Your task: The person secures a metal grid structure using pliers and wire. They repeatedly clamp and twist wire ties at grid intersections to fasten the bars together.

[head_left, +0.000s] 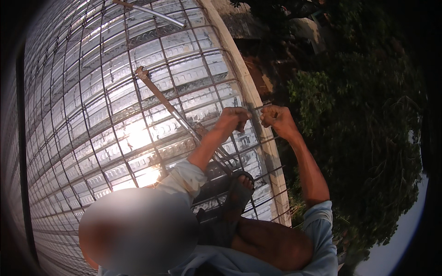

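- At five o'clock, nearest, I'm seeing a bent knee (285,241) and a sandaled foot (239,193) resting on the mesh beside the edge; a toe catching under a bar could be costing balance there.
- Just off centre at one o'clock, the left hand (237,119) is hovering by the edge, fingers curling inward; I can't tell whether they're grasping anything.
- At two o'clock, the right hand (278,120) is facing it, fingertips bunching together; anything thin inside isn't showing.
- Between them a steel bar (257,109) is jutting across the wooden edge board (250,87). Fingers slipping off its end could be scraping or pitching weight outward.
- At ten o'clock a hammer-like tool (159,94) is lying across the mesh (166,63); a forearm knocking it could be sending it sliding over the slick metal decking (193,69).
- At eleven o'clock, farther, a shiny rod (152,13) is lying loose.
- Beyond, toward three o'clock, trees (363,119) are filling the dark outer side.
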Demonstrator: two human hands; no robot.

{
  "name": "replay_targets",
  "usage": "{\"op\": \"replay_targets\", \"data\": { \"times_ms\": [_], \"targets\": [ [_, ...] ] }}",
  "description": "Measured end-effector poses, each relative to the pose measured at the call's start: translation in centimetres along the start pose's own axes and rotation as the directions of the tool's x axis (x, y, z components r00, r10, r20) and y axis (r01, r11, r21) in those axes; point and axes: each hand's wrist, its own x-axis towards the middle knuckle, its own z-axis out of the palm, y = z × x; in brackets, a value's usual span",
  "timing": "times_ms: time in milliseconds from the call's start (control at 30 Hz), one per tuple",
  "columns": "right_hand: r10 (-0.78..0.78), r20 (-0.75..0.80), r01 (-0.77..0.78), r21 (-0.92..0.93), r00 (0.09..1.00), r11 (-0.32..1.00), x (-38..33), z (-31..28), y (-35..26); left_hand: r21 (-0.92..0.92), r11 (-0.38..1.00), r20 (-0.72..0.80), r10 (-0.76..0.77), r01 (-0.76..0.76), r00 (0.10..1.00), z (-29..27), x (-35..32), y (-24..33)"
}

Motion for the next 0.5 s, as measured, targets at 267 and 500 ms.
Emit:
{"op": "replay_targets", "data": {
  "times_ms": [267,500],
  "targets": [
    [-0.369,0.177,0.371,-0.74,0.912,0.562,0.4,-0.8,-2.4,0.318,0.946,0.07,0.044,-0.064,0.997,0.4,0.2,4.8],
    [-0.016,0.164,-0.019,0.21,0.986,0.977,3.3,1.2,-0.7,-0.026,0.997,0.008,-0.076,0.076,0.997,-1.9,-0.3,3.0]
  ]
}}
